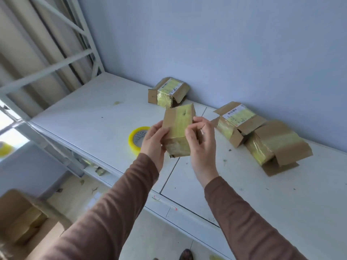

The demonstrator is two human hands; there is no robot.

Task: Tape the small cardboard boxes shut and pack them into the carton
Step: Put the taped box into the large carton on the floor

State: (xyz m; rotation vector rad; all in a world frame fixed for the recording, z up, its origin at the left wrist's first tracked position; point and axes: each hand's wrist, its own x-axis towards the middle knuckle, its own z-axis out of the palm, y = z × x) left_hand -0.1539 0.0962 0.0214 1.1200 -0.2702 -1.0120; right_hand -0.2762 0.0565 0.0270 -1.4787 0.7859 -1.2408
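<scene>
a: what is held?
b: a small taped box is held up above the tabletop, tilted, between both hands. the left hand is curled round its left edge, grip clamped on the box. the right hand is on the right side, thumb and fingers pinching at the box's taped face, so that grip is clamped on it too. brown sleeves are worn on both arms.

a: tape?
b: a yellowish tape roll is laid flat on the tabletop, just left of the left hand and partly hidden by it.

a: other boxes?
b: three are seen on the tabletop by the wall. a far box with a label is set against the wall, one end flap open. a labelled box is placed to the right, flaps loose. an unlabelled box is touching it on the near right, end flap hanging open.

a: carton?
b: an open carton is seen at lower left on the floor, blurred; yellow-taped boxes are seen inside, number cannot be told.
</scene>
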